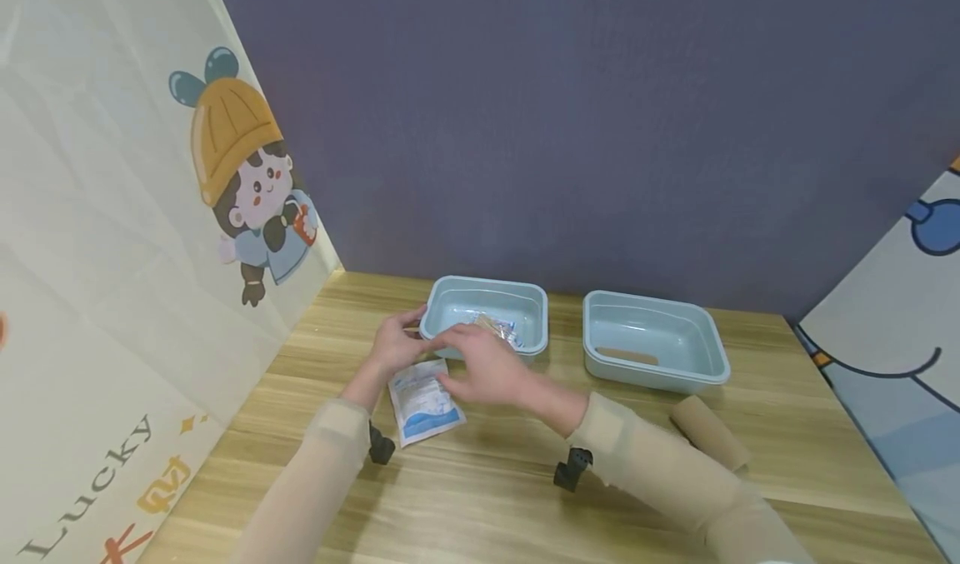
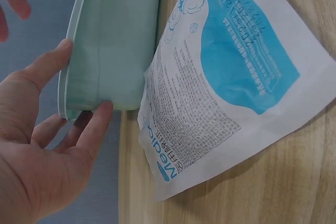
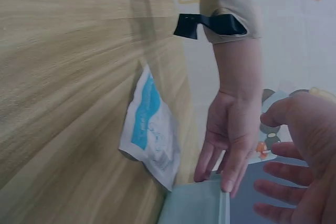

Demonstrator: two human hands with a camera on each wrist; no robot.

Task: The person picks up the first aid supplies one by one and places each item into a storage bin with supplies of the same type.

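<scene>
My left hand (image 1: 396, 343) holds the left end of a pale blue plastic bin (image 1: 486, 282). In the left wrist view the thumb is at the rim and the other fingers lie against the end wall. Inside the bin are small clear and blue wrapped packs (image 1: 504, 328), partly covered by my right hand (image 1: 487, 366). That hand hovers over the bin's near side, its fingers spread loosely and holding nothing in the right wrist view. A white and blue printed medical packet (image 2: 194, 77) lies on the table just in front of the bin, below both hands.
To the right stands a second pale blue bin (image 1: 652, 304) with a flat brown strip (image 1: 626, 356) in it. A tan roll (image 1: 708, 432) lies in front of that bin, beside my right forearm. A dark wall (image 1: 562, 131) rises behind the wooden table (image 1: 480, 497).
</scene>
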